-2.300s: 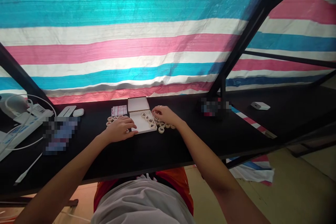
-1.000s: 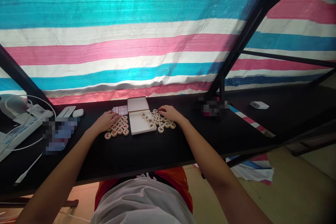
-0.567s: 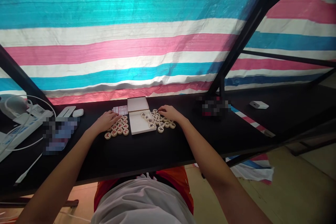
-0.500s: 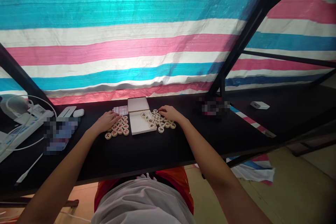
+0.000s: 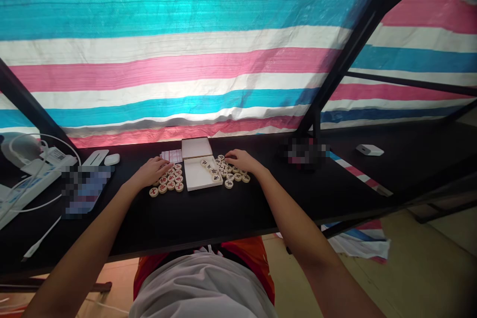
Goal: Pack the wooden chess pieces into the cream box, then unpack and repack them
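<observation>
Several round Chinese chess pieces with red characters [image 5: 171, 178] lie in rows on the black desk. My left hand [image 5: 152, 171] rests at their far left, its fingers stretched over the edge of the group and nothing visibly gripped. An open white box [image 5: 194, 179] stands in the middle, its hinged lid [image 5: 196, 148] tipped back. A few pieces with black characters [image 5: 216, 178] lie inside along its right side. More black-character pieces [image 5: 237, 177] are spread loosely right of the box. My right hand [image 5: 241, 160] lies at their back edge, fingers extended and touching or nearly touching them; its fingertips are partly hidden.
A folded checked sheet [image 5: 170, 156] lies behind the red pieces. To the left are a blurred phone-like item [image 5: 87, 191], a white case [image 5: 112, 159], a power strip [image 5: 44, 179] and cables. A blurred dark object [image 5: 303, 153] and a white adapter [image 5: 369, 150] sit to the right.
</observation>
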Motion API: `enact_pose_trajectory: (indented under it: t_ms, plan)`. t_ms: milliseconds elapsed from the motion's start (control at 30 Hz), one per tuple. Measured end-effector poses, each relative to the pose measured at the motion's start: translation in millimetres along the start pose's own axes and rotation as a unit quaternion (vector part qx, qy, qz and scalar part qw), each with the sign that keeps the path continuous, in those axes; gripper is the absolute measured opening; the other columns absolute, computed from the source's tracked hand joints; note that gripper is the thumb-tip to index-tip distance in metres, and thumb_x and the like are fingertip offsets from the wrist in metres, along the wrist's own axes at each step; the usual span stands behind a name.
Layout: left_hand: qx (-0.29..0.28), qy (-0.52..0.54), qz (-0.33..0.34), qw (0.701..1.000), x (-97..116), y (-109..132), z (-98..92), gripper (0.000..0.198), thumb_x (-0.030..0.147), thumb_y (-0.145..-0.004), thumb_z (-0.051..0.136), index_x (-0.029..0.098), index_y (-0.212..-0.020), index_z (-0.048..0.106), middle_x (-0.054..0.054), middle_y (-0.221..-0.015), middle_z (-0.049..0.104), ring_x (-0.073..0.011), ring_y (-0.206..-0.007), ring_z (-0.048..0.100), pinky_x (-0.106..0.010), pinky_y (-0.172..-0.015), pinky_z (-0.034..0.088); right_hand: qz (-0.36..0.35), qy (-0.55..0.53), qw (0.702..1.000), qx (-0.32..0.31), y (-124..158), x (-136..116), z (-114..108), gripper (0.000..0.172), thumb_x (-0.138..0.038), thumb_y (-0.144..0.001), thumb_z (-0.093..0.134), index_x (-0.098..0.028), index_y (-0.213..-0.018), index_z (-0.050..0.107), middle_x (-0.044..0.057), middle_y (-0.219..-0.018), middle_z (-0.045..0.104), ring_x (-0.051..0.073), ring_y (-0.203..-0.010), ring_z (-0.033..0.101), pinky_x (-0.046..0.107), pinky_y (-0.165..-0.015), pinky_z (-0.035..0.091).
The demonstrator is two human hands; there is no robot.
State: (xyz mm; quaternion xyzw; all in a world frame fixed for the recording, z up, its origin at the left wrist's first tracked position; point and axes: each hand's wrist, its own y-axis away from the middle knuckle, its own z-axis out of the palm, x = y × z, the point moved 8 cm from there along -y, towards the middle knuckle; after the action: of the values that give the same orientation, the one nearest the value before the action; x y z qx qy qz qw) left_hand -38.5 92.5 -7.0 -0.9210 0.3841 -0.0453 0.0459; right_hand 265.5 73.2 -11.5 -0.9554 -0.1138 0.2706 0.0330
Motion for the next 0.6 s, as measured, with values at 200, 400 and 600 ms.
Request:
enact_pose_trajectory:
  t_ms: [200,400,600]
  plan:
    - [0.0,-0.01,0.009,1.0,1,-1,1.2,0.045,0.036,-0.095,0.025,0.021,-0.114,0.063,-0.009,-0.115,0.064,-0.0248,-0.105,0.052,-0.037,-0.091,0.039,0.013,0.008,1.0,0.005,-1,1,0,0.024,-0.03,-0.086,0.055,-0.018,-0.101,0.069,0.006,-0.099,0.066,0.017,-0.088,0.059,0.025,-0.08,0.043]
    - [0.001,-0.024,0.013,1.0,2,2,-1.2,0.043,0.036,-0.095,0.027,0.021,-0.114,0.063,-0.009,-0.114,0.063,-0.0244,-0.105,0.052,-0.037,-0.091,0.041,0.005,0.001,1.0,0.01,2,-2,-3,0.024,-0.032,-0.087,0.054,-0.019,-0.099,0.07,0.005,-0.098,0.067,0.016,-0.087,0.06,0.024,-0.078,0.044]
    - [0.146,0.03,-0.003,0.989,48,-8,-50.1,0.042,0.042,-0.094,0.031,0.018,-0.103,0.065,-0.01,-0.112,0.059,-0.0227,-0.107,0.052,-0.036,-0.094,0.04,0.001,0.004,1.0,0.006,2,-1,-3,0.027,-0.035,-0.085,0.057,-0.018,-0.101,0.069,0.006,-0.095,0.068,0.016,-0.085,0.061,0.024,-0.077,0.045]
